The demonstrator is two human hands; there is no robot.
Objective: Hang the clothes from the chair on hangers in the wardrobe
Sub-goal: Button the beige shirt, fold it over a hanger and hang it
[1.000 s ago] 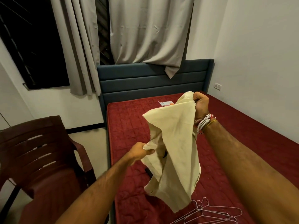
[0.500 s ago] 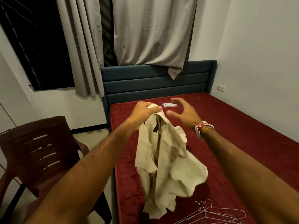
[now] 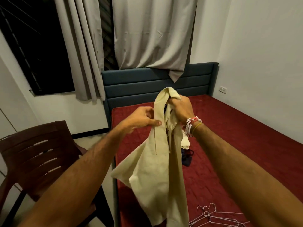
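The chair stands just left of the bed. What shows of it carries no clothes, though the left arm hides much of its seat.

The left grip is over the bed's left edge. Its thumb and fingers pinch a seam of the cream shirt just below the collar. The shirt hangs in the air over that same edge, clear of the mattress, with its collar at the top and its body bunched and falling toward the bed's near end.

The right grip is just right of the collar, above the bed. Its fingers are curled tightly round the collar fabric, so both grips hold the 1 shirt, close together.

A dark cloth lies on the bed behind the shirt. It is too crumpled to tell what it is. Wire hangers lie in a loose pile at the near end of the bed, with at least 3 hooks showing, and nothing hangs on them.

I judge the task to be at an early stage. The shirt is off the chair and is being sorted at the collar, but it is not yet on a hanger. The wardrobe is not in view. The shirt still needs a hanger threaded through it and then has to go to the wardrobe, and the dark cloth may need the same.
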